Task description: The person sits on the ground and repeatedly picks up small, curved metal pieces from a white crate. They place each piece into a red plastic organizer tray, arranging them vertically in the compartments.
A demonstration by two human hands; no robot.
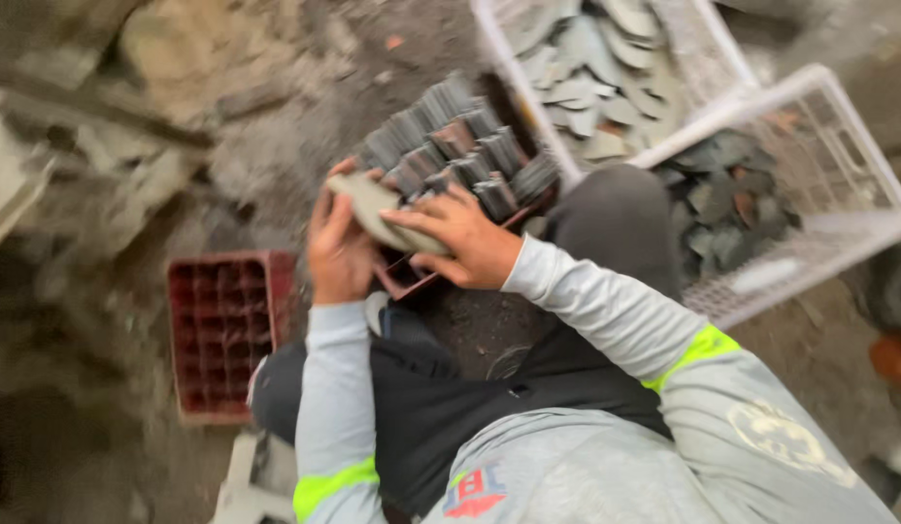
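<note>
You hold a flat grey stone piece (pixel 378 209) over your lap, left hand (pixel 339 247) and right hand (pixel 465 238) each with the grip clamped on it. Just beyond sits a red tray (pixel 412 277) packed with stacked pieces, white crates (pixel 810 97) of stone further right.

Tray of stacked pieces (pixel 460 155) sits at 12 o'clock, resting above my knees. Flat piece (pixel 378 209) lies across its near edge, between my left hand (pixel 339 252) and right hand (pixel 465 238). Empty grid tray (pixel 227 330) on the ground at 9 o'clock. Two baskets (pixel 810 194) holding pieces at 2 o'clock.
</note>
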